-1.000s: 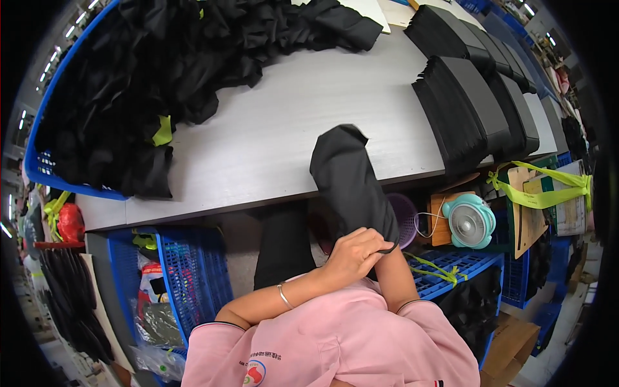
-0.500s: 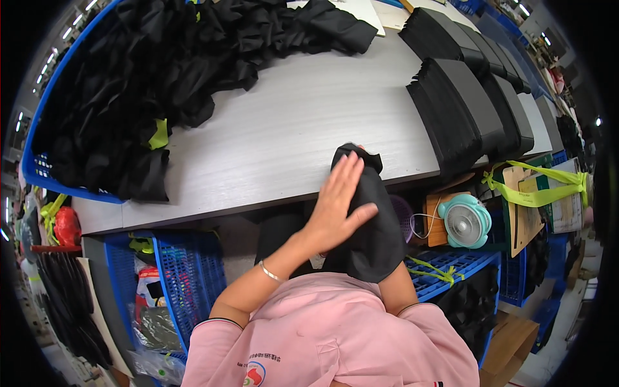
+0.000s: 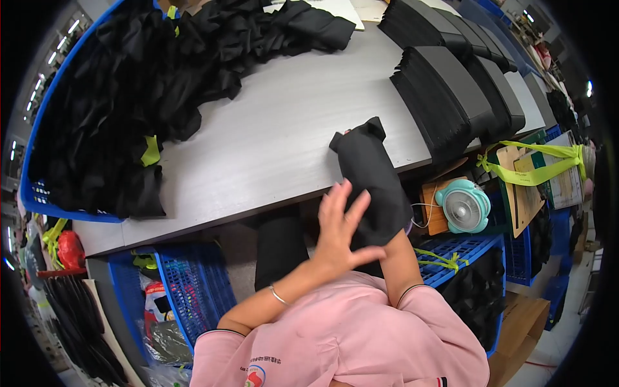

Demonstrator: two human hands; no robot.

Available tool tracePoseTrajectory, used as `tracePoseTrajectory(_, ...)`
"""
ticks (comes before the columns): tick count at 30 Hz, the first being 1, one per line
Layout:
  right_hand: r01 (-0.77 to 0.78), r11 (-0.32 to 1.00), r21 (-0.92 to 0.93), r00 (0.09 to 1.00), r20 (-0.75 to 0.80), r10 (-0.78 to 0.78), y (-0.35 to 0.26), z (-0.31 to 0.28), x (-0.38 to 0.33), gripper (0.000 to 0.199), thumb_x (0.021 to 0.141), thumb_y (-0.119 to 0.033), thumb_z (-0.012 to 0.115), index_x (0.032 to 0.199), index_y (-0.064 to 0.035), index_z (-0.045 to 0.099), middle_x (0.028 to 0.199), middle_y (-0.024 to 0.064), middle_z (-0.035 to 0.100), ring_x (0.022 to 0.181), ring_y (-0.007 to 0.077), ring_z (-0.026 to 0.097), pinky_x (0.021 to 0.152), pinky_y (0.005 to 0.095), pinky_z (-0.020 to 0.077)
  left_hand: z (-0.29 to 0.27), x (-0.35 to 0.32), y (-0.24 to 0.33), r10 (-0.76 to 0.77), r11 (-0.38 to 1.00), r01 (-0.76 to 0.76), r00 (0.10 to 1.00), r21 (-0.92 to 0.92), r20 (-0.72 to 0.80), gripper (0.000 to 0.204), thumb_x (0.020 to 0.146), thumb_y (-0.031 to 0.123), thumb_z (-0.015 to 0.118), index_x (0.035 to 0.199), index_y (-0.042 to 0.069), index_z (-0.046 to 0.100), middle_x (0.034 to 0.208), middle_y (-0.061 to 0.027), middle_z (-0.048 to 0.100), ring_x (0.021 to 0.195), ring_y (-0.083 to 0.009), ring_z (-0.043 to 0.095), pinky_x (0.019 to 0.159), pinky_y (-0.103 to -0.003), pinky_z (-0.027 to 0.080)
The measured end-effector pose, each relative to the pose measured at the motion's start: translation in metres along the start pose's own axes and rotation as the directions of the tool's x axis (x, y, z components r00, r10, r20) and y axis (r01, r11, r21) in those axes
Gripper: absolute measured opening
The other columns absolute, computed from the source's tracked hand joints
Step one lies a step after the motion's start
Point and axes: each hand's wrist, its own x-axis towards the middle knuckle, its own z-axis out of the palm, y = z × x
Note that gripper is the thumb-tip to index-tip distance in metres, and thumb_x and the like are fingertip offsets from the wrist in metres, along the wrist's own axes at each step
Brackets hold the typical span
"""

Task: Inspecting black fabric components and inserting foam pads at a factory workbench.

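Note:
A black fabric tube [image 3: 377, 174] is pulled over my right forearm [image 3: 401, 261] like a sleeve, its far end reaching over the grey table [image 3: 277, 122]. My right hand is inside the cloth, so its fingers are hidden apart from a tiny bit of skin at the far opening. My left hand [image 3: 340, 232] is open and slightly blurred, fingers spread, beside the near end of the tube; nothing is in it. At the table's left, a large heap of loose black fabric pieces [image 3: 129, 97] fills a blue basket [image 3: 90, 211] and spills out of it.
Stacks of flat, folded black pieces [image 3: 445, 97] stand at the right. A turquoise fan [image 3: 463, 206] sits below the table's edge, near a clipboard [image 3: 516, 174] with a yellow-green ribbon [image 3: 535, 175]. Blue crates [image 3: 193, 290] flank my lap, and a cardboard box [image 3: 522, 322] stands lower right.
My right arm, inside the black tube, has stretched farther out over the table, and the cloth is smoother. My left hand has slid back along it toward my body. The view has shifted slightly.

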Motion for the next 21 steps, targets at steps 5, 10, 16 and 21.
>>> tracePoseTrajectory(5,-0.395,0.904,0.163,0.918,0.106,0.382,0.045,0.02,0.003,0.033,0.096,-0.018,0.056,0.125,-0.003,0.056,0.12,0.0101,0.06,0.111,0.0193,0.058,0.094,0.034,0.0478,0.015,-0.021,-0.029,-0.075,0.979,0.068,0.997,-0.193,-0.028,0.02,0.089,0.009,0.07,0.109,0.008,0.069,0.107,-0.0092,0.067,0.11,-0.0245,0.061,0.104,-0.044,0.042)
tracePoseTrajectory(10,-0.721,0.642,0.262,0.693,0.261,0.672,0.069,0.072,0.021,0.035,0.101,-0.022,0.053,0.131,-0.0039,0.053,0.126,0.0074,0.058,0.118,0.0166,0.054,0.1,0.0318,0.0449,-0.004,0.013,-0.042,-0.47,0.733,0.35,0.881,-0.584,-0.061,0.017,0.1,0.014,0.057,0.098,-0.002,0.063,0.077,-0.0012,0.056,0.074,-0.0052,0.048,0.068,-0.023,0.044)
tracePoseTrajectory(16,-0.468,0.195,0.862,0.764,0.283,0.58,-0.019,0.087,-0.014,0.043,0.104,-0.027,0.051,0.14,-0.0032,0.045,0.128,0.0052,0.054,0.119,0.0135,0.05,0.105,0.0303,0.0393,-0.024,0.055,-0.096,-0.45,0.88,0.303,0.781,-0.367,-0.434,0.019,0.098,0.017,0.061,0.095,-0.001,0.066,0.07,-0.0087,0.062,0.066,-0.011,0.052,0.062,-0.028,0.046)
tracePoseTrajectory(21,-0.61,0.647,0.458,0.699,0.696,0.166,-0.064,0.03,-0.073,0.042,0.098,-0.02,0.059,0.132,0.0015,0.045,0.143,0.0162,0.046,0.132,0.0198,0.044,0.102,0.0315,0.0419,-0.077,0.069,-0.169,-0.499,0.863,0.346,0.694,-0.367,-0.519,0.027,0.099,0.023,0.061,0.096,-0.001,0.071,0.081,-0.0041,0.071,0.074,-0.0091,0.06,0.07,-0.027,0.049)
